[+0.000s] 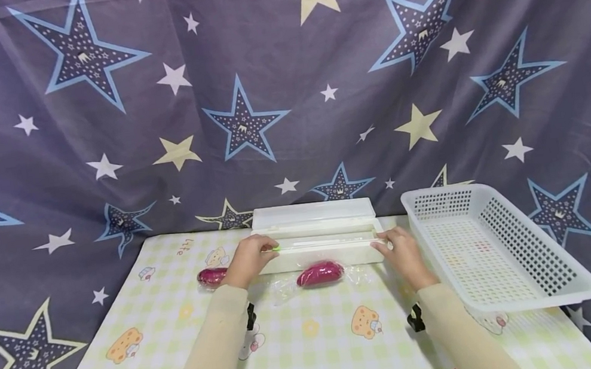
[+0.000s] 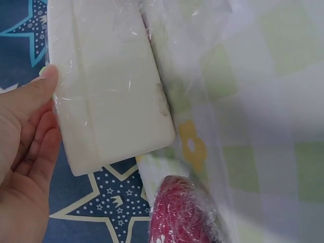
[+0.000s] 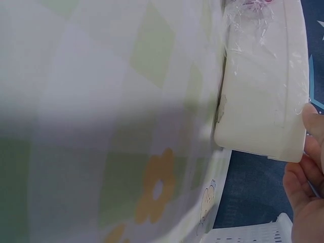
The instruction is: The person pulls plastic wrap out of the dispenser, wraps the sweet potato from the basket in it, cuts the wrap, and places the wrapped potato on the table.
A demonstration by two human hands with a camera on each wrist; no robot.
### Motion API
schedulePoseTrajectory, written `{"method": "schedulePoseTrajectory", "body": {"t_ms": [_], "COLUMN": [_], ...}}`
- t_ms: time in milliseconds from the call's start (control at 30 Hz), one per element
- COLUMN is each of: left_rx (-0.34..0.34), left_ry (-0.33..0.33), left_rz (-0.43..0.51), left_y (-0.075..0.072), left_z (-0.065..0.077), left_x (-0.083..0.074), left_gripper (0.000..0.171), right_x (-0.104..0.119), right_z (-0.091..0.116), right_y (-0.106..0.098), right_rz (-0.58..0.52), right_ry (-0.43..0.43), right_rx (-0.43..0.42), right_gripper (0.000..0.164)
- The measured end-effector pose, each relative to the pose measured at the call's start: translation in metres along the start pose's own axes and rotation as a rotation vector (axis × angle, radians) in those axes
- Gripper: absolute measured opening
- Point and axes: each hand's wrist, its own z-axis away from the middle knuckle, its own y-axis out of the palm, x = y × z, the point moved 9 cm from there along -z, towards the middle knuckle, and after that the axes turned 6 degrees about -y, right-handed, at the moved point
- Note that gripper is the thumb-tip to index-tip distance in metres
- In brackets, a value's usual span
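Note:
A white cling film dispenser [image 1: 330, 257] stands at the back of the table with its lid [image 1: 313, 213] raised. My left hand [image 1: 251, 259] pinches the left end of its front edge, thumb [image 2: 46, 81] on the rim, beside a small green piece [image 1: 276, 248]. At the right end, my right hand [image 1: 401, 251] grips the same edge between thumb and fingers. Clear film [image 2: 119, 96] drapes down the dispenser's front. Just before it lies a purple-red sweet potato [image 1: 320, 273] on loose film. Another film-wrapped sweet potato [image 1: 211, 277] sits left, partly behind my left hand.
A white perforated plastic basket [image 1: 508, 300] stands on the right of the table, close to my right forearm. The tablecloth [image 1: 314, 363] is green-and-white checked with cartoon prints. A dark star-patterned curtain [image 1: 290, 137] hangs right behind the dispenser.

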Motion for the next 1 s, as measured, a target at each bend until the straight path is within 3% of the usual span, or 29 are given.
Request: {"method": "schedulePoseTrajectory", "body": {"t_ms": [267,500,800,1000], "left_rx": [-0.010,0.032,0.048,0.082], "left_ry": [0.017,0.048,0.188,0.228], "left_rz": [0.019,0.006,-0.051,-0.060], "left_y": [0.002,0.006,0.013,0.019], "left_z": [0.000,-0.001,-0.004,-0.003], "left_x": [0.001,-0.005,-0.021,-0.028], "left_gripper": [0.018,0.022,0.033,0.046], "right_x": [0.002,0.002,-0.001,0.002], "right_z": [0.000,0.000,0.000,0.000], "right_y": [-0.001,-0.001,0.001,-0.001], "right_rz": [0.005,0.006,0.003,0.006], "right_ry": [-0.018,-0.018,-0.012,-0.038], "right_rx": [-0.014,-0.005,0.001,-0.019], "right_gripper": [0.032,0.032,0.032,0.030]}}
